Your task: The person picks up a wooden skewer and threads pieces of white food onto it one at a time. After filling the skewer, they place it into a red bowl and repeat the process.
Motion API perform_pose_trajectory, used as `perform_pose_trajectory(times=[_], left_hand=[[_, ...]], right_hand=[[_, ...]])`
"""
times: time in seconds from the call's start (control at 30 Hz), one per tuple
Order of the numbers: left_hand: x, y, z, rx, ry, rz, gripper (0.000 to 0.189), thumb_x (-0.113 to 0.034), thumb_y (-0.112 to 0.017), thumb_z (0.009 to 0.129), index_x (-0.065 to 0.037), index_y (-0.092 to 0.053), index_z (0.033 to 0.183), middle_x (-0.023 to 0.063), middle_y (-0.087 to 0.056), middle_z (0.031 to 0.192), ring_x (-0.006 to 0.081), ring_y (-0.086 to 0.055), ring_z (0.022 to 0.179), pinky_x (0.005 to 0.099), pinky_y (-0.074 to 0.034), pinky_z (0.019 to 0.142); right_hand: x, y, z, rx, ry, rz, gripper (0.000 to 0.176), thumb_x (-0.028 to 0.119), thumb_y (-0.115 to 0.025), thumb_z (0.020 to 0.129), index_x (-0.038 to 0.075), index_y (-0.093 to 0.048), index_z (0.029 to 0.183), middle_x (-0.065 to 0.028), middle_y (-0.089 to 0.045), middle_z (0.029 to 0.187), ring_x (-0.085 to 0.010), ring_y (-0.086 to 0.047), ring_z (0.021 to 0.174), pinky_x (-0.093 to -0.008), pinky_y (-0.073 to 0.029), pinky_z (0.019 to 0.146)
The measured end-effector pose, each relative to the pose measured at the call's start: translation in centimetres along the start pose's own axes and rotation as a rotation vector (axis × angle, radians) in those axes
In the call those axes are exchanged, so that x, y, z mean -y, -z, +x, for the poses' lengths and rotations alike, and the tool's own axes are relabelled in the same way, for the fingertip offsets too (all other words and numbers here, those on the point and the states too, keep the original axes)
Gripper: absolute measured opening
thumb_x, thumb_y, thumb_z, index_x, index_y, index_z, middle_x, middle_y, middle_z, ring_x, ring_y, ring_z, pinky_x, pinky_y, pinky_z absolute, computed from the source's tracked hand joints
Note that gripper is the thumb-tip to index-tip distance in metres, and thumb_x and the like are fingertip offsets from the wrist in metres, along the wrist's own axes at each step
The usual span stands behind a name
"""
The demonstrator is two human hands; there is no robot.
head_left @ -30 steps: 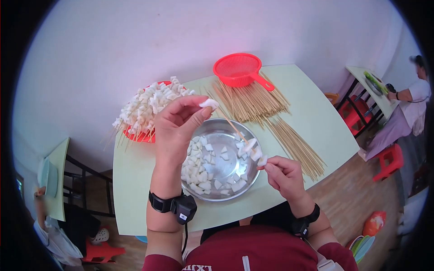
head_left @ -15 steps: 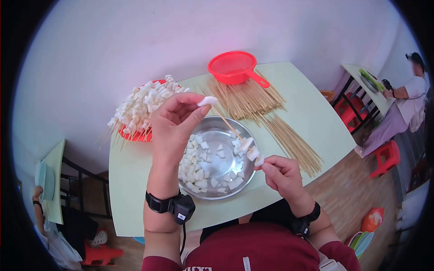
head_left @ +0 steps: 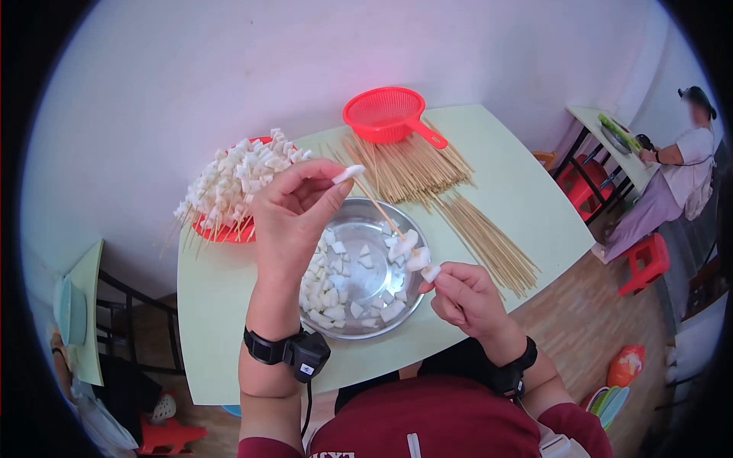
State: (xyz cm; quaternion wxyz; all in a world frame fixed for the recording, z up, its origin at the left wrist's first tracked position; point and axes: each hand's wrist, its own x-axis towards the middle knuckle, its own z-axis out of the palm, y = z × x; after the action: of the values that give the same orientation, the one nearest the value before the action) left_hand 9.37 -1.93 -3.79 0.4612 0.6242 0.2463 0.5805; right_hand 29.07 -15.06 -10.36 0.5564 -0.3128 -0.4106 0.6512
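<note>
My left hand (head_left: 301,195), raised over the rim of the metal bowl (head_left: 416,314), pinches a white chunk (head_left: 350,174) between thumb and fingers. A thin bamboo skewer (head_left: 374,202) slants down from right beside that chunk, its upper end at my left fingertips. Several white pieces (head_left: 418,259) are threaded on its lower part. At the lower end, my right hand (head_left: 469,296) is closed on the skewer, thumb and forefinger at the lowest piece (head_left: 430,272). Loose white chunks (head_left: 332,294) lie in the bowl, mostly on its left side, partly hidden by my left arm.
Finished-looking skewers (head_left: 240,179) are heaped on a red tray (head_left: 221,232) at the back left. Bare bamboo skewers (head_left: 412,169) lie at the back and right, under a red strainer (head_left: 385,114). Another person (head_left: 683,156) works at a side table; a red stool (head_left: 646,263) stands near.
The threaded pieces and my right hand have shifted slightly left in view, as has the table. My left hand keeps its pinch on the chunk at the skewer's upper end.
</note>
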Motion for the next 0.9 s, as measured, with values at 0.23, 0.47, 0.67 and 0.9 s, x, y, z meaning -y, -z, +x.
perform_pose_trajectory(times=[0.23, 0.47, 0.67, 0.9], left_hand=[[0.1, -0.3, 0.0, 0.015, -0.017, 0.047, 0.015, 0.005, -0.066, 0.078, 0.003, -0.064, 0.093, 0.0063, -0.065, 0.089, 0.0114, -0.063, 0.082, 0.0213, -0.051, 0.073], [0.4, -0.8, -0.3, 0.028, 0.003, 0.023, 0.014, 0.005, -0.066, 0.079, 0.003, -0.064, 0.092, 0.0066, -0.065, 0.088, 0.0112, -0.063, 0.08, 0.0221, -0.051, 0.072], [0.7, -2.0, -0.9, 0.084, 0.041, 0.088, 0.015, 0.006, -0.068, 0.076, 0.002, -0.064, 0.09, 0.0058, -0.064, 0.087, 0.0115, -0.063, 0.081, 0.022, -0.051, 0.073], [1.3, -1.7, -0.8, 0.117, 0.043, 0.085, 0.016, 0.003, -0.068, 0.077, 0.001, -0.064, 0.093, 0.0066, -0.064, 0.09, 0.0129, -0.064, 0.083, 0.0253, -0.052, 0.078]], right_hand=[[-0.3, -0.8, 0.4, -0.218, 0.166, -0.466, 0.019, 0.012, -0.055, 0.091, -0.004, -0.062, 0.098, 0.0051, -0.044, 0.052, -0.0008, -0.035, 0.044, -0.0181, -0.027, 0.041], [-0.6, -0.8, 1.1, -0.169, 0.103, -0.252, 0.014, 0.006, -0.055, 0.09, -0.005, -0.061, 0.095, 0.004, -0.047, 0.055, -0.0006, -0.035, 0.042, -0.0175, -0.025, 0.039], [0.4, -1.5, 1.4, -0.226, 0.146, -0.384, 0.017, 0.012, -0.057, 0.091, -0.003, -0.062, 0.098, 0.0056, -0.049, 0.056, 0.0002, -0.038, 0.049, -0.0176, -0.028, 0.045], [-0.1, -1.4, 1.6, -0.245, 0.203, -0.459, 0.018, 0.013, -0.057, 0.091, -0.002, -0.063, 0.097, 0.0057, -0.047, 0.056, -0.0003, -0.037, 0.048, -0.0179, -0.028, 0.044]])
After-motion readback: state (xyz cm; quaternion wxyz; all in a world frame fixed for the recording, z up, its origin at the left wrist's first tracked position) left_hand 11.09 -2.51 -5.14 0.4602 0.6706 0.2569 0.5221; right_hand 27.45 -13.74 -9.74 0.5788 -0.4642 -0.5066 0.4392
